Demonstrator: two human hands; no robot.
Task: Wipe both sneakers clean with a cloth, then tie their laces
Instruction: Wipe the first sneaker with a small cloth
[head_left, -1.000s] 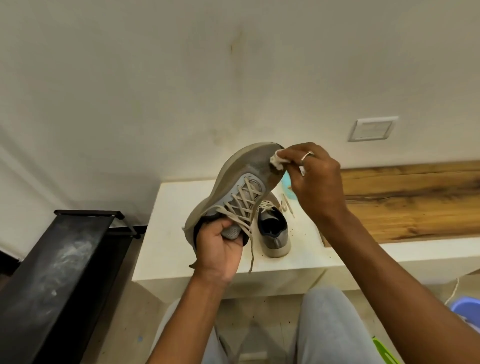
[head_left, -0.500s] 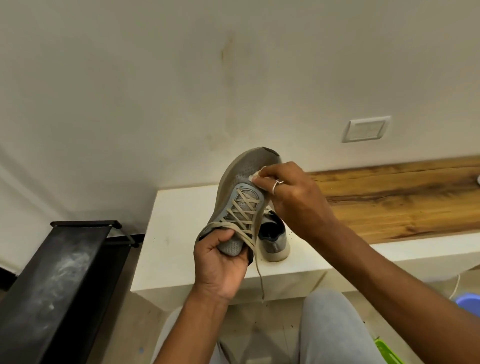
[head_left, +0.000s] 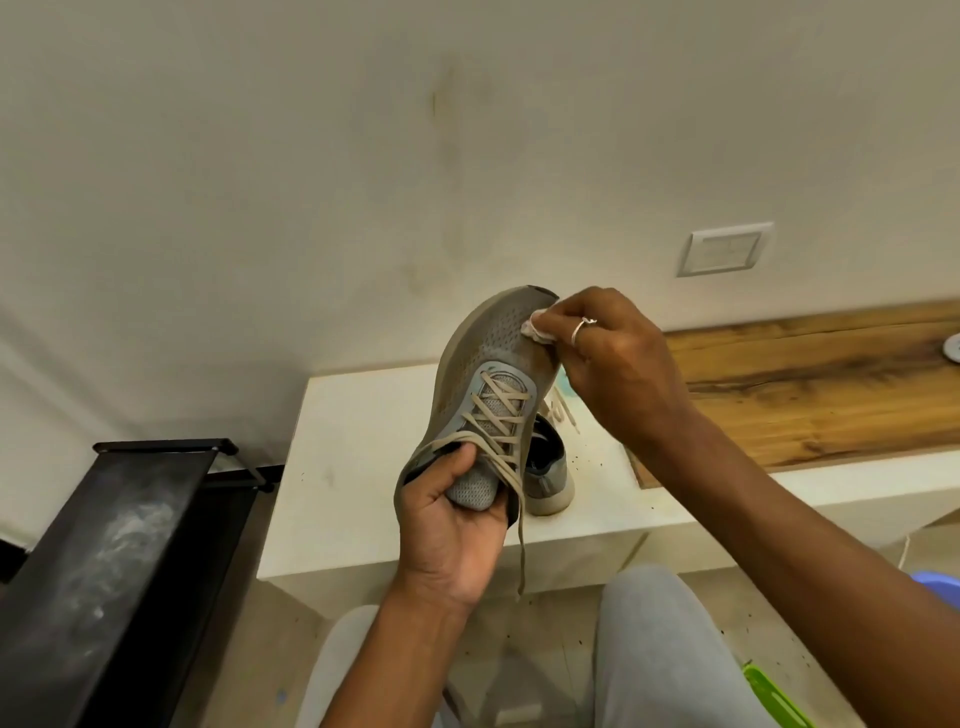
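A grey sneaker with beige laces is held up in front of me, toe pointing up and away. My left hand grips its heel and tongue from below, thumb over the collar. One loose lace end hangs down past that hand. My right hand pinches a small white cloth against the right side of the toe. The second grey sneaker stands on the white bench behind the held one, mostly hidden by it, its laces lying loose.
A wooden slab covers the bench to the right. A black metal rack stands at the left. A wall switch plate is above the bench. A purple tub and a green object sit at the lower right near my knees.
My right hand with the cloth slid down toward the laces and has moved back up to the right side of the toe. The sneaker has tilted slightly more upright.
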